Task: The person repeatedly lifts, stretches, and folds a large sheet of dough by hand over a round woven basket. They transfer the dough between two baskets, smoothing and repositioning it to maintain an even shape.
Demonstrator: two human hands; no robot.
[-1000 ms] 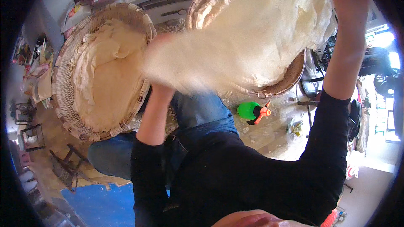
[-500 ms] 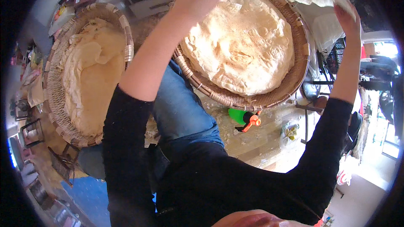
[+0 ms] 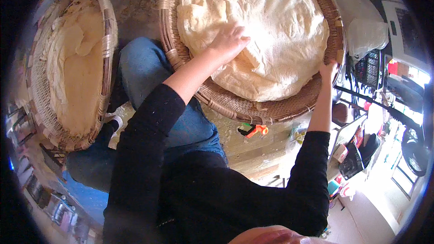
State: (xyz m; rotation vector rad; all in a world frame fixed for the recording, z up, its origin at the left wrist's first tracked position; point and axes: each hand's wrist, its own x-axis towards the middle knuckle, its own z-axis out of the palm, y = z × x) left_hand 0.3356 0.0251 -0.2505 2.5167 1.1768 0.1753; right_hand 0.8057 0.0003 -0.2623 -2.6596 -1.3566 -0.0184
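Observation:
A stack of thin, pale flatbread sheets (image 3: 280, 79), wrinkled on top, lies in a large round woven basket (image 3: 239, 108) in front of me. Over the left part of the stack is my left hand (image 3: 229, 44). Its fingers are curled in against the top sheet, beside a raised fold; whether they pinch it is hidden. My right hand (image 3: 328, 69) is at the basket's right rim, with its fingers closed round the edge, close to the side of the stack.
Left of my knees stands a second woven basket (image 3: 108, 47) with more thin sheets (image 3: 81, 90). A bottle with an orange spray head (image 3: 258, 130) is on the wooden floor below the near rim. Clear plastic bags (image 3: 368, 36) and a black crate (image 3: 367, 68) are beyond the right rim.
Both hands have come down from the top of the view, where a thin sheet was stretched between them. That sheet no longer hangs in the air. My view has shifted, with the basket appearing larger.

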